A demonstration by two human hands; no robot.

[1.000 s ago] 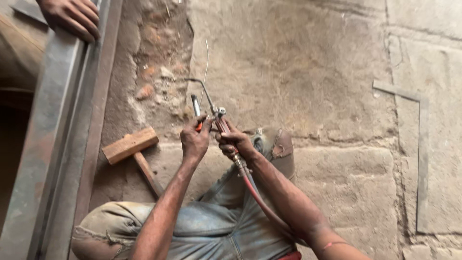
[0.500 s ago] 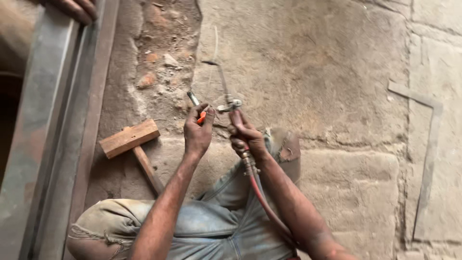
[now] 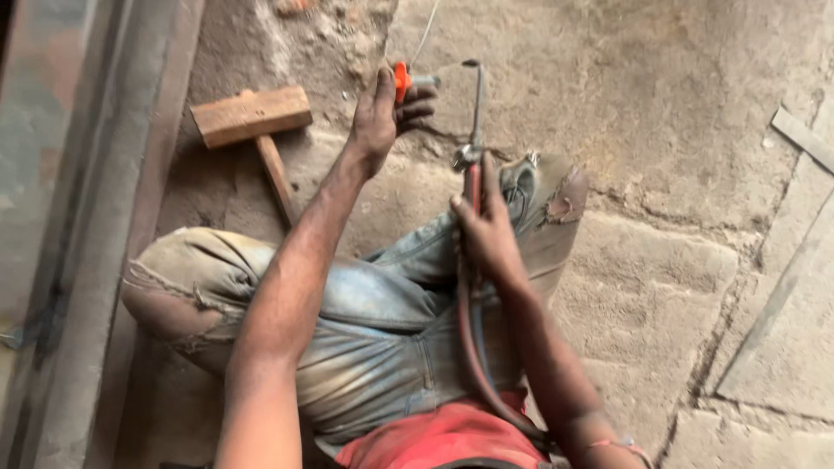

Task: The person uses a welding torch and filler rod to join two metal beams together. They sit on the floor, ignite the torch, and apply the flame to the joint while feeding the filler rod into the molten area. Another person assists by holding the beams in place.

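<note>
Lying along the left edge, one long steel beam [image 3: 78, 217], cut off top and bottom; resting beside it on the rough stone floor [image 3: 678, 113], one wooden mallet [image 3: 252, 117], its handle running down behind a bent knee in worn jeans [image 3: 365, 313]. Gripping one small orange-handled tool [image 3: 402, 82], the left hand [image 3: 378, 117], fingers curled around it so that the tool's working end is hard to make out. Clasping the body of one gas torch [image 3: 473, 113] just right of that, the right hand [image 3: 486, 234], fingers closed on the grip, the bent metal nozzle pointing up and away over the floor. Trailing from the torch toward the lap, two hoses [image 3: 469, 347], one red and one blue, ends hidden behind the right forearm. Showing at the right edge, two flat metal strips [image 3: 799, 139], both cut off.
</note>
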